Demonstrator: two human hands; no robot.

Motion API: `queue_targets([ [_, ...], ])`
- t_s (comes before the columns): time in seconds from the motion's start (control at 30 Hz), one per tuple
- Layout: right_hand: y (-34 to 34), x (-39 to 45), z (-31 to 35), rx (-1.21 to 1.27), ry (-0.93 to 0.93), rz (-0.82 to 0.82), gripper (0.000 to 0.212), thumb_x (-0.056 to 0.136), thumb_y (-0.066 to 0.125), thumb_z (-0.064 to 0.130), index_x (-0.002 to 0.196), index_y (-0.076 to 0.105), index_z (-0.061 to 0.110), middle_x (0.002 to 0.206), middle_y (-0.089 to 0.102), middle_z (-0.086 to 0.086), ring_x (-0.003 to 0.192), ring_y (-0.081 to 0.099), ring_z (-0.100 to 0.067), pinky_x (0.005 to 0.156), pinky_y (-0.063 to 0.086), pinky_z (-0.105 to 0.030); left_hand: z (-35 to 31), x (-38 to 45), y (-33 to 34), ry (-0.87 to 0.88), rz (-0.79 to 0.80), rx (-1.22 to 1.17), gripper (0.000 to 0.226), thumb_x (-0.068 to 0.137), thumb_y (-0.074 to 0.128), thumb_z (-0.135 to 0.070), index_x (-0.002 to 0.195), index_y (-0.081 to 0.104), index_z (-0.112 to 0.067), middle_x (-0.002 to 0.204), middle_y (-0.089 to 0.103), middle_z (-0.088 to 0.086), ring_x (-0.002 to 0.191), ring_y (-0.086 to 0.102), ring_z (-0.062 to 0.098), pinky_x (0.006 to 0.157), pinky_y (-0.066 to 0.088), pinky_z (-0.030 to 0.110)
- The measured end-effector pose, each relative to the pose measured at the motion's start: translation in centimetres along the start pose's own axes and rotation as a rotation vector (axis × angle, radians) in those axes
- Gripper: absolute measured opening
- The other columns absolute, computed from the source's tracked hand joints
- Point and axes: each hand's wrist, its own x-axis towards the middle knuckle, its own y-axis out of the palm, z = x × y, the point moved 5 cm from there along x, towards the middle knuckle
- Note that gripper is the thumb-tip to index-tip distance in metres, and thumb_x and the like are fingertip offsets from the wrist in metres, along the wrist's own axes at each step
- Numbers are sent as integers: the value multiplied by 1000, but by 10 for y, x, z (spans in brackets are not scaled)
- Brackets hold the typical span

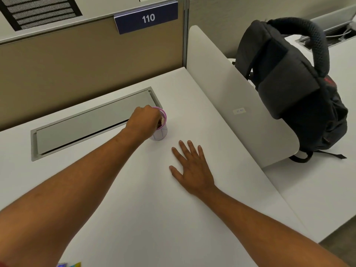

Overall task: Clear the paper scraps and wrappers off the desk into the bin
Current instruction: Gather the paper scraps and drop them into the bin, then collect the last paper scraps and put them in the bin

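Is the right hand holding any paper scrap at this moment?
No, the right hand lies flat and open on the white desk with fingers spread, while the left hand is at the small purple-rimmed bin.

White desk (192, 218); purple-rimmed pale bin (161, 130) with faint line pattern; grey hatch (92, 124); black backpack (294, 89); navy sign (146, 17), white numerals.

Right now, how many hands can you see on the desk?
2. The left hand reaches into the little purple-rimmed bin near the grey flap. The right hand lies flat on the white desk, in front of the bin.
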Motion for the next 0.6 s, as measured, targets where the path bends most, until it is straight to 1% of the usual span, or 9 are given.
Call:
queue_targets([
  [0.07,0,0,-1,1,3,8,65,101,32,62,158,29,33,170,16,3,159,5,-22,127,8,-50,3,0,-5,-5,-2,-63,26,93,75,-20,117,77,-12,110,74,16,95,71,34,74,48,36],
  [0.13,-1,1,0,6,4,8,64,100,33,62,158,31,33,170,17,3,159,6,-21,127,8,-50,9,-2,-15,-18,-22,-176,27,91,76,-23,118,79,-16,111,75,15,94,71,35,71,47,35],
  [0.2,-3,0,1,12,4,1,64,100,35,62,157,33,33,170,19,3,158,8,-21,127,9,-50,18,-9,-26,-39,-69,-294,28,89,79,-21,116,80,-20,110,76,13,95,71,36,73,52,37],
  [0.3,-6,-2,3,21,4,-1,63,100,36,62,156,36,33,169,22,3,158,10,-20,127,10,-49,32,-33,-44,-99,-213,-517,21,89,80,-13,110,81,-12,104,80,12,94,73,31,80,57,37],
  [0.33,-7,-2,4,25,6,4,63,100,37,62,156,36,33,169,22,3,158,11,-20,127,11,-49,38,-47,-50,-135,-274,-613,20,89,80,-12,108,82,-10,103,81,10,91,74,27,81,58,36],
  [0.4,-7,-3,3,36,12,12,63,100,38,60,156,37,32,168,23,2,158,12,-20,127,12,-49,50,-81,-53,-208,-357,-784,17,88,82,-11,105,82,-7,96,80,7,81,73,17,79,57,26],
  [0.43,-8,-4,2,39,13,6,62,100,39,59,155,38,30,168,25,1,158,13,-21,127,12,-50,57,-100,-51,-243,-369,-856,17,88,82,-11,104,81,-8,92,79,6,74,71,13,75,55,21],
  [0.5,-8,-6,4,45,-6,-12,60,101,41,53,154,40,26,165,31,-4,156,20,-25,126,15,-51,74,-144,-36,-318,-359,-968,15,88,82,-12,103,81,-10,88,79,3,68,69,6,69,55,17],
  [0.6,-11,-10,16,-14,-87,-58,51,102,40,42,146,51,17,155,46,-12,146,39,-32,122,26,-52,106,-222,-1,-449,-331,-1045,11,90,81,-15,101,81,-15,91,79,-2,68,70,5,65,62,19],
])
